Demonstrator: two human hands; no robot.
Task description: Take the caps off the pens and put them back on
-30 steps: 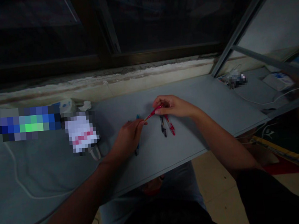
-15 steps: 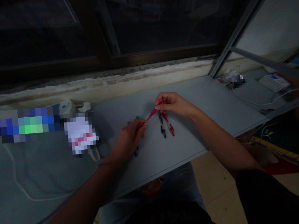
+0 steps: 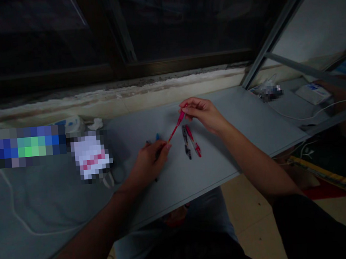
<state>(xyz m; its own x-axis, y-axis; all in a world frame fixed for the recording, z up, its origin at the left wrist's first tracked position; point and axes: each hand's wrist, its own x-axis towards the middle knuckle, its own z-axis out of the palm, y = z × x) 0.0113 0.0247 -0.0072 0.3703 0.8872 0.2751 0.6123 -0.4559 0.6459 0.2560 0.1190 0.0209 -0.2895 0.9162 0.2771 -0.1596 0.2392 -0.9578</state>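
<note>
A thin red pen refill (image 3: pixel 173 134) slants between my two hands above the desk. My left hand (image 3: pixel 154 157) is closed in a pinch around its lower end, where the fingers hide what else they hold. My right hand (image 3: pixel 201 113) pinches a wider pink-red pen part (image 3: pixel 182 116) at the upper end. Below my right hand, a black pen (image 3: pixel 186 142) and a red pen (image 3: pixel 194 141) lie side by side on the desk. A blue pen (image 3: pixel 157 136) lies partly covered by my left hand, with a dark tip beside it.
The grey desk (image 3: pixel 223 157) runs along a window sill (image 3: pixel 157 83). Blurred-out items, among them a white one (image 3: pixel 91 156), stand at the left near a white cable (image 3: pixel 17 205). A metal post (image 3: pixel 258 69) rises at the right, with a packet (image 3: pixel 313 93) beyond it.
My right hand has moved slightly up and away from my left with the pink-red part. A longer stretch of thin red refill shows between the hands.
</note>
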